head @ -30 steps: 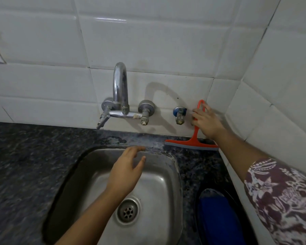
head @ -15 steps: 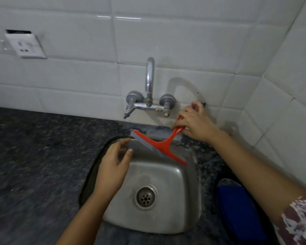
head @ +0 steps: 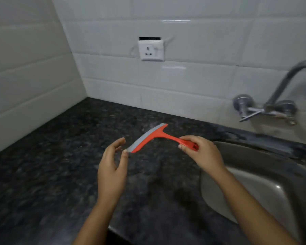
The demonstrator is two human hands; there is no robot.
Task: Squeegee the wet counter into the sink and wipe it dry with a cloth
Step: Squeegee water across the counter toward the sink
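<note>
The right hand (head: 200,152), just right of the frame's centre, is closed around the end of the handle of a red squeegee (head: 155,136), thumb and fingers wrapped on it. The left hand (head: 113,163), at centre, is spread loosely with fingers slightly curled; its thumb tip touches or sits just beside the near end of the squeegee's grey blade, though blur leaves actual contact unclear.

The white tiled wall (head: 201,82) fills the top of the frame and turns a corner at the upper left. Below it, the dark speckled counter (head: 51,174) runs across the left and middle down to the bottom edge; faint sheen shows near the back, but how wet it is cannot be judged. The steel sink (head: 265,188) occupies the lower right, its rim passing under the right forearm. A chrome wall tap (head: 281,96) sits at the right edge, its spout curving out of frame.

The squeegee is held above the counter at centre, left of the sink, blade toward the upper left. A white wall socket (head: 151,50) sits at top centre.
</note>
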